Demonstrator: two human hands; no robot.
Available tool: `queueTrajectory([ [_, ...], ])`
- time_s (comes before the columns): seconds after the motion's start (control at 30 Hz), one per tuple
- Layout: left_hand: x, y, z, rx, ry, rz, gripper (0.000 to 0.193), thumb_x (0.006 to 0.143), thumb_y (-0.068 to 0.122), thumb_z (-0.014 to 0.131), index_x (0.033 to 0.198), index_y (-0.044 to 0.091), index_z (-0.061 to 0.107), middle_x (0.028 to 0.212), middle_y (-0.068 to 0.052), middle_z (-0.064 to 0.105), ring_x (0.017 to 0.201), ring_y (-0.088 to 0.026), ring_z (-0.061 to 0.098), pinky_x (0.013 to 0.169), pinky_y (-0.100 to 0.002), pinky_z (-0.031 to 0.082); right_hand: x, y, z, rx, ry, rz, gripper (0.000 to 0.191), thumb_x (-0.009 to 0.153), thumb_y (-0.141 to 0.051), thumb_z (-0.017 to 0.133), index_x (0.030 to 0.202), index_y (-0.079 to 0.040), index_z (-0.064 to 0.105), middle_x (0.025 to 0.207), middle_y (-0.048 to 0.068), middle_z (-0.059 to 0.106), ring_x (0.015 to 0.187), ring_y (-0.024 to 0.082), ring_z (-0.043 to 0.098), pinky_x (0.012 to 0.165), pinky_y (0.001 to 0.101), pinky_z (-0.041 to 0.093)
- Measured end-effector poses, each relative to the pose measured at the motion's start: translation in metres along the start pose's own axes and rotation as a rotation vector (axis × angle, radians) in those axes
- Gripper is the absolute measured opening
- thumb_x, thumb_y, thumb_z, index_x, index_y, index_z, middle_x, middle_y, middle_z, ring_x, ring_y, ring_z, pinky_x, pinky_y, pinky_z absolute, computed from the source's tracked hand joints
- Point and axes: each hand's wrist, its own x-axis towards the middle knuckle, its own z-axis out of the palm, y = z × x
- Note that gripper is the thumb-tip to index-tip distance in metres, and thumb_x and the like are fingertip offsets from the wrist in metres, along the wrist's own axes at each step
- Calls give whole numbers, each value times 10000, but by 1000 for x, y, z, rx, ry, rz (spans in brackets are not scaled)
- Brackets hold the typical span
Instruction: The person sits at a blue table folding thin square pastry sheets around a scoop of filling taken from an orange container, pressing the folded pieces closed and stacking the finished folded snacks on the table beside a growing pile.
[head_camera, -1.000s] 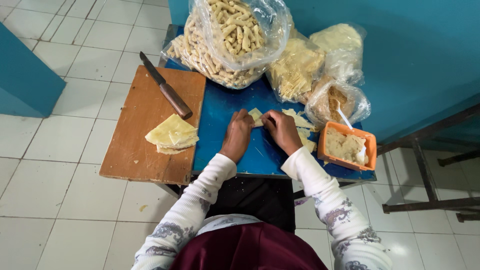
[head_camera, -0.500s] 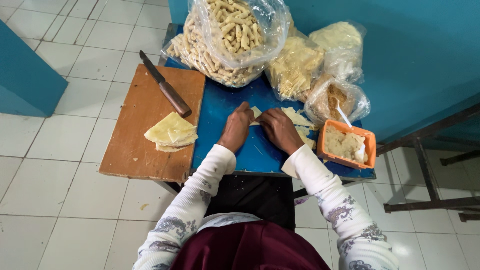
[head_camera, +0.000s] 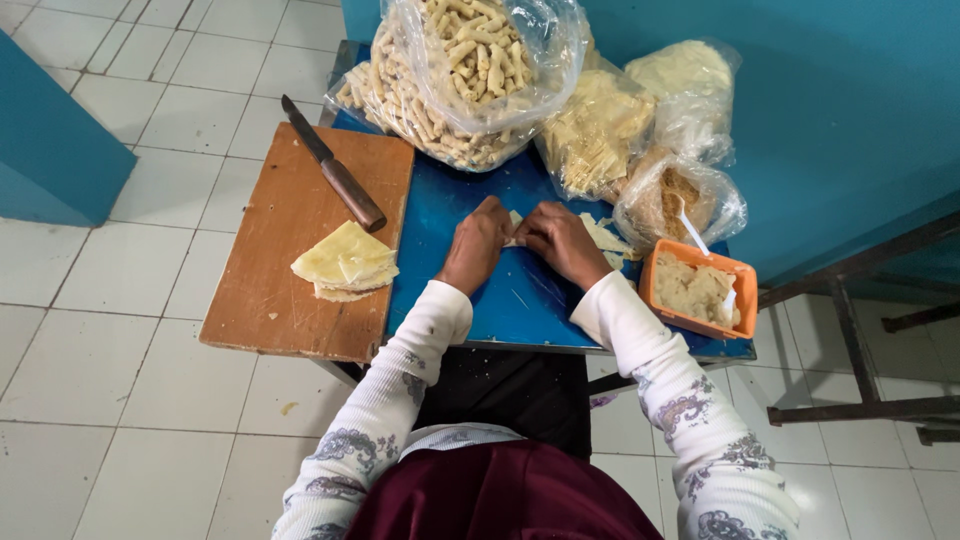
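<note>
Head view, looking straight down: the left hand (head_camera: 476, 243) and the right hand (head_camera: 560, 240) meet fingertip to fingertip over a small pale piece of thin dough wrapper (head_camera: 515, 236), both pinched narrowly on it against the blue tabletop (head_camera: 520, 300); most of the wrapper is hidden under the fingers. Just right of the grip lie a few more pale wrapper pieces (head_camera: 603, 236). Further right and nearer the person sits an orange plastic tub of pale filling (head_camera: 697, 290) with a white spoon (head_camera: 690, 226) leaning at its far edge. Beyond the hands stand clear plastic bags of finished rolled sticks (head_camera: 470, 75) and other yellowish bagged pieces (head_camera: 598, 135). Left of the grip a brown wooden cutting board (head_camera: 285, 290) overhangs the table, carrying a stack of yellow triangular wrappers (head_camera: 345, 262) and a wooden-handled knife (head_camera: 335, 168) lying diagonally.
</note>
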Motion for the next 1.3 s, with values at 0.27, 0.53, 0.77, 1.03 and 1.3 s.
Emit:
queueTrajectory([
  [0.27,5,1,0,5,-38,-27,129,788,-151,608,798,-24,590,1021,-197,555,901,-455,607,714,-502,476,0,-2,-3,207,-32,149,96,887,-41,728,972,-32,685,907,98,734,823,263,750,709,354,568],
  [0.53,6,-2,2,9,2,-17,104,799,-139,608,816,-37,621,1053,-215,546,916,-456,611,733,-502,492,-6,-3,0,-48,-31,37,218,792,-23,812,986,-40,715,881,120,715,812,301,702,700,378,541],
  [0.77,4,0,1,11,-20,-58,99,801,-145,608,810,-47,613,1027,-227,546,892,-448,612,714,-503,492,-4,3,-2,112,-77,135,239,804,14,759,1028,-64,732,917,95,729,780,222,724,700,331,576],
  [1.03,5,1,0,3,5,-30,78,811,-124,629,817,-47,625,1016,-230,549,878,-454,612,708,-508,492,-7,-5,0,49,-70,100,277,769,43,732,1027,-27,662,947,130,688,819,289,708,705,386,556],
  [1.3,4,-1,1,14,0,-65,55,843,-103,625,836,-49,626,1019,-224,551,863,-449,617,701,-501,495,-6,-3,3,138,9,112,213,854,-42,768,1046,-35,676,952,119,721,848,278,736,729,376,576],
])
